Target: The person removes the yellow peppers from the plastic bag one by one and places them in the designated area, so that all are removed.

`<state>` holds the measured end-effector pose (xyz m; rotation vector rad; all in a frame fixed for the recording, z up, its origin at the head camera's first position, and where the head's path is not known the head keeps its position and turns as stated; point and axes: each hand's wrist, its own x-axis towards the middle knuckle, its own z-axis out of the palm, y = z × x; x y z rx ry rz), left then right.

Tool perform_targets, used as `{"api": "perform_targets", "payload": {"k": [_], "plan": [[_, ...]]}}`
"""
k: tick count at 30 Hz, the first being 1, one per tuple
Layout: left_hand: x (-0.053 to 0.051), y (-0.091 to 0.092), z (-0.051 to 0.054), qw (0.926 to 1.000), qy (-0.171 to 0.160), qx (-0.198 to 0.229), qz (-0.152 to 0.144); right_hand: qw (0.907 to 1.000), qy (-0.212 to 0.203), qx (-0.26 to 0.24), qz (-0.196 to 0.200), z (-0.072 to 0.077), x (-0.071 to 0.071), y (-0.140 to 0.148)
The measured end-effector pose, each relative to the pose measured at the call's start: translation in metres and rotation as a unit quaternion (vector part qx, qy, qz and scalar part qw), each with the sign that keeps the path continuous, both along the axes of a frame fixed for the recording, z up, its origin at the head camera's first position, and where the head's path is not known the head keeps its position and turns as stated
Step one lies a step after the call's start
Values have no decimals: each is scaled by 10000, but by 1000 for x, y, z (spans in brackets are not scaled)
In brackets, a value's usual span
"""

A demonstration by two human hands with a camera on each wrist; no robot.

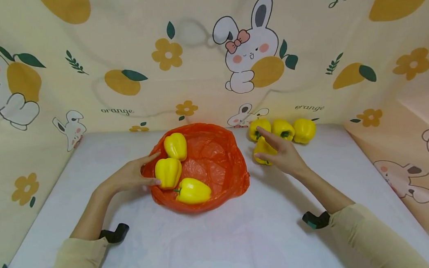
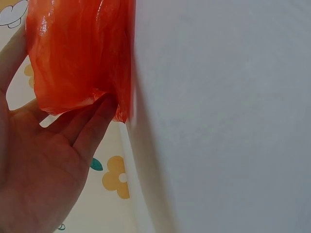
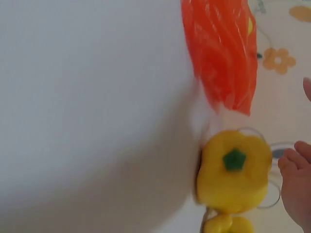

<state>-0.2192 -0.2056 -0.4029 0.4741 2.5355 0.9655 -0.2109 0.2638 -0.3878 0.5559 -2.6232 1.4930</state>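
My left hand [image 1: 132, 174] rests against the left side of an orange-red plastic bag [image 1: 220, 170], its thumb and fingers spread along the rim. In the left wrist view the fingers [image 2: 92, 128] touch the bag's side. Three yellow bell peppers lie in the bag: one at the back [image 1: 176, 146], one beside my left thumb [image 1: 168, 173], one at the front [image 1: 194, 191]. My right hand [image 1: 283, 152] hovers with spread fingers around a yellow bell pepper [image 1: 264, 147] right of the bag. Contact there cannot be made out. That hand holds nothing visible.
Several more yellow bell peppers [image 1: 304, 130] stand in a row along the back of the white table [image 1: 214, 244]. A printed cloth wall [image 1: 196, 81] closes off the back and sides. A black device [image 1: 119, 234] sits under each wrist.
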Motion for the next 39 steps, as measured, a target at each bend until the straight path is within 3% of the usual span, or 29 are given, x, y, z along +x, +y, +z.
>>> {"api": "perform_targets", "payload": {"k": [14,27,31,39], "plan": [[2,-2,1,10000,11,45,-57,9922,-270,-357,1163,11,10,-44],[5,-4,1,10000,-54,-26,-41,9816,-556,179,1816,3,14,-87],[5,-4,0,9999,-82,-2,-60,9745,-724,246,2109,1,16,-100],[6,-3,-2,9999,-122,86,-74,9574,-653,544,2758,-4,18,-119]]}}
